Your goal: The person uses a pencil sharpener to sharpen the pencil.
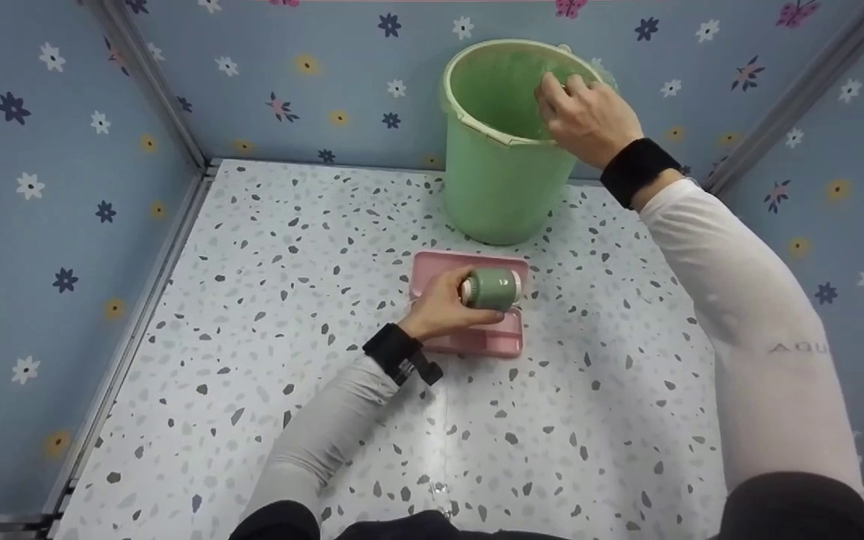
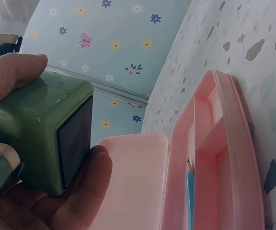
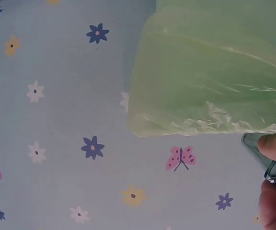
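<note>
My left hand [image 1: 443, 304] grips a green pencil sharpener [image 1: 493, 289] with cream end parts, held on its side over the pink pencil case [image 1: 484, 346]. In the left wrist view, the sharpener's flat dark base [image 2: 74, 143] faces the case, and a crank-like part [image 2: 1, 163] shows by the palm. At the bin's right rim, my right hand [image 1: 593, 120] pinches a small translucent dark-green drawer-like piece [image 3: 255, 147] between thumb and fingers. Most of that piece is cut off by the right wrist view's edge. A blue pencil [image 2: 190, 196] lies in the case.
A tall light-green bin [image 1: 503, 195] stands against the back wall, with a thin plastic liner [image 3: 205, 81] folded over its rim. The pencil case lies with its lid [image 1: 436, 264] laid back on the speckled tabletop [image 1: 312, 315]. Flower-patterned panels [image 1: 342, 82] enclose the back and sides.
</note>
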The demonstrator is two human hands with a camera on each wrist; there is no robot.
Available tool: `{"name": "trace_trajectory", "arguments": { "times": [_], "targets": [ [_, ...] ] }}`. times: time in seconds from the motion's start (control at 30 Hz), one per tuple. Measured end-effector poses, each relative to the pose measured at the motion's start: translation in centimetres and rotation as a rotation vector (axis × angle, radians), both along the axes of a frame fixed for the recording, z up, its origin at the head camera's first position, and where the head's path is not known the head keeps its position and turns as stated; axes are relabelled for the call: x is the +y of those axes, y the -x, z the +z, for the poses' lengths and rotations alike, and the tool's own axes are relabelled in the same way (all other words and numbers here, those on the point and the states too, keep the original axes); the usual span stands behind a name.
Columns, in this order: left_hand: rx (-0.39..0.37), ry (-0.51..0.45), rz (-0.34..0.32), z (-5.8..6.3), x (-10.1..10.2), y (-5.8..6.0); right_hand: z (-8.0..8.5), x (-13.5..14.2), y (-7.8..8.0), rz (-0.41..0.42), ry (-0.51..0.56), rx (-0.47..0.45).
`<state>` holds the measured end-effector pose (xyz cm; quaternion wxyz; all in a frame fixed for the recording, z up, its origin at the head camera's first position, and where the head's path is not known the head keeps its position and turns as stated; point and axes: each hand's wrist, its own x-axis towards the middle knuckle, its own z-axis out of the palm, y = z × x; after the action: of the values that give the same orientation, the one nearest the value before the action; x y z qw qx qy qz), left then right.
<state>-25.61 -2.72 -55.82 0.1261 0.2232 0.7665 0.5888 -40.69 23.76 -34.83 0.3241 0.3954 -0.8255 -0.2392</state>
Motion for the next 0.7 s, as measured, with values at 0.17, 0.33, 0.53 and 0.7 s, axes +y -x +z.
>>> {"name": "trace_trajectory", "arguments": {
  "times": [0.17, 0.33, 0.53, 0.7],
  "targets": [
    [0.041, 0.009, 0.021, 0.3, -0.5, -0.1, 0.1, 0.9, -0.5, -0.014, 0.174, -0.047],
    [0.073, 0.070, 0.048, 0.5, -0.6, -0.1, 0.0, 2.7, -1.5, -0.023, 0.302, -0.020],
    [0.060, 0.089, 0.046, 0.6, -0.5, 0.0, -0.5, 4.7, -3.8, -0.022, 0.534, -0.104],
    [0.080, 0.096, 0.039, 0.8, -0.5, 0.1, -2.3, 5.3, -6.0, 0.015, 0.733, -0.199]
  ]
}}
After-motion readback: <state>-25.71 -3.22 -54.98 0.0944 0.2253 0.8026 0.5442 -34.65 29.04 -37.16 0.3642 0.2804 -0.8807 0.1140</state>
